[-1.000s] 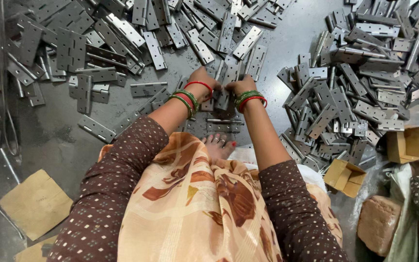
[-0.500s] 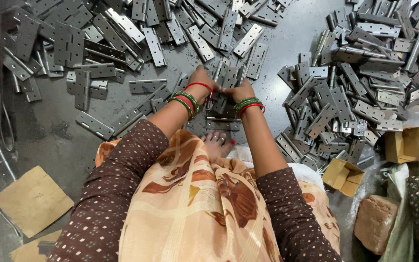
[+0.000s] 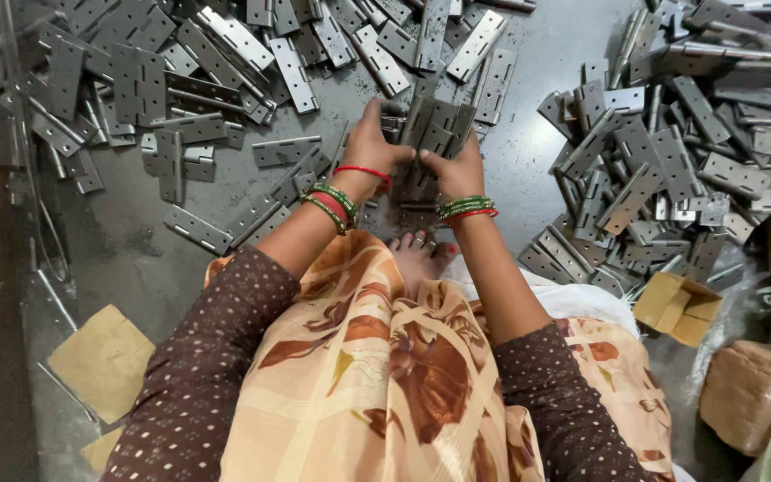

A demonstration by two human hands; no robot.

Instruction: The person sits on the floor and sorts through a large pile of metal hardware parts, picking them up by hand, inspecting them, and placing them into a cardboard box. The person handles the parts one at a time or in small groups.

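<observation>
Both my hands grip one upright bundle of grey metal hinges (image 3: 433, 134) on the dark floor, just beyond my bare foot (image 3: 417, 254). My left hand (image 3: 372, 147) presses the bundle's left side. Against its right side lies my right hand (image 3: 459, 170). Each wrist carries green and red bangles. Loose hinges lie flat under and around the bundle.
A wide scatter of hinges (image 3: 180, 71) covers the floor at the upper left, and a denser heap (image 3: 671, 134) sits at the right. Small cardboard boxes (image 3: 678, 308) and a brown block (image 3: 742, 393) are at the lower right, cardboard sheets (image 3: 104, 361) at the lower left.
The view has shifted a little. My hands have drawn together around the hinge bundle and stood it more upright than a second ago.
</observation>
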